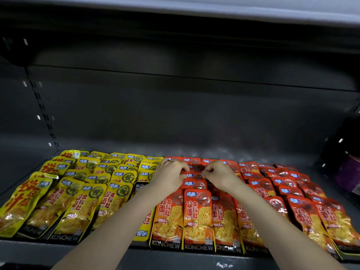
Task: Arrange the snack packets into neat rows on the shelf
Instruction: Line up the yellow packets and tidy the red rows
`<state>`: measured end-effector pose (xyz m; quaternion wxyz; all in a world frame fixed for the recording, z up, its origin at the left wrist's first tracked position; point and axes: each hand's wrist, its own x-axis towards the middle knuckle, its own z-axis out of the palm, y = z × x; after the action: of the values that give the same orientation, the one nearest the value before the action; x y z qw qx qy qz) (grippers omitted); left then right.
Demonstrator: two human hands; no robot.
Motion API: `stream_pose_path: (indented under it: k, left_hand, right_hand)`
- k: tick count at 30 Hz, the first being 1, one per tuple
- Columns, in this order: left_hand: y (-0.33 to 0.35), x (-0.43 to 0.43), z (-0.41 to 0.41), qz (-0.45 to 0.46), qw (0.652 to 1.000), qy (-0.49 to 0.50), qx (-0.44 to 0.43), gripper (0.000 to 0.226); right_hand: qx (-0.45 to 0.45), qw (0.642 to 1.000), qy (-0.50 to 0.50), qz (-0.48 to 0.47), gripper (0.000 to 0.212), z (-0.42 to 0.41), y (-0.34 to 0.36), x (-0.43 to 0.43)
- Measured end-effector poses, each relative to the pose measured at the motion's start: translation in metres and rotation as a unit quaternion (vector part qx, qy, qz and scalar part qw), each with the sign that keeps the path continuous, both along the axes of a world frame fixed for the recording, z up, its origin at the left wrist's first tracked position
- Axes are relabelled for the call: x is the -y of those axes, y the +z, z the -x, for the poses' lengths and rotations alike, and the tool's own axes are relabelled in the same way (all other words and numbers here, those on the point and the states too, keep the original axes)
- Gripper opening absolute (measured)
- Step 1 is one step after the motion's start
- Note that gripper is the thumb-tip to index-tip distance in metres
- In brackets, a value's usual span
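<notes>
Rowed: yellow foil snack packets (87,191), 9 o'clock; orange-red foil packets (292,201), 3 o'clock.
Hands: left hand (171,176) and right hand (220,175) pinch one central packet (195,170).
Remaining: likely the inverted yellow packet (141,233).

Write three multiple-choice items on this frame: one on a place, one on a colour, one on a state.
1. Where do the yellow packets lie, seen from the red packets?
A to their left; B to their right; C stacked on them.
2. What colour are the packets under the left hand and right hand?
A yellow; B red; C green.
3. How do both hands' fingers lie?
A curled onto packet tops; B spread flat; C hanging idle.

Answers:
1. A, yellow fills the left half of the shelf.
2. B, both hands are on the red rows.
3. A, the fingertips pinch packet edges.
</notes>
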<state>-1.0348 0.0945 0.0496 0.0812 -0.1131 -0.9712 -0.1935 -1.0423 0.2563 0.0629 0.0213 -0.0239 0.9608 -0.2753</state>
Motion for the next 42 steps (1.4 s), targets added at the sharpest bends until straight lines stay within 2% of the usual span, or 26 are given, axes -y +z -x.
stream_pose_path:
  k: [9, 15, 19, 22, 25, 30, 35, 42]
  left_hand:
    - [0.004, -0.004, 0.006, -0.019, 1.0, 0.0, -0.019, 0.025]
    - [0.012, 0.003, -0.015, -0.038, 0.996, -0.021, -0.077, 0.025]
    - [0.01, 0.002, -0.039, -0.041, 0.996, -0.059, -0.058, 0.018]
    - [0.002, 0.0, -0.05, -0.004, 0.997, -0.069, -0.02, 0.024]
    - [-0.004, 0.002, -0.057, 0.025, 0.997, -0.065, -0.025, 0.031]
    - [-0.006, 0.008, -0.062, 0.012, 0.996, -0.081, -0.038, 0.038]
    - [0.003, 0.035, -0.06, -0.035, 0.996, -0.033, -0.072, 0.032]
    - [0.004, 0.069, -0.057, -0.02, 0.999, 0.015, -0.036, 0.028]
  right_hand:
    - [-0.023, 0.999, -0.03, -0.026, 0.031, 0.005, -0.002, 0.0]
    - [-0.138, 0.99, 0.003, -0.037, 0.016, -0.025, 0.011, -0.006]
    - [-0.101, 0.992, 0.056, -0.055, 0.017, -0.05, 0.007, -0.005]
    - [-0.098, 0.989, 0.069, -0.09, 0.017, -0.059, 0.0, -0.002]
    - [-0.107, 0.988, 0.067, -0.084, 0.013, -0.063, -0.006, 0.0]
    - [-0.13, 0.986, 0.051, -0.095, 0.01, -0.068, -0.01, 0.002]
    - [-0.164, 0.979, 0.027, -0.116, 0.01, -0.071, -0.005, 0.006]
    - [-0.176, 0.975, 0.08, -0.111, 0.015, -0.068, 0.0, 0.042]
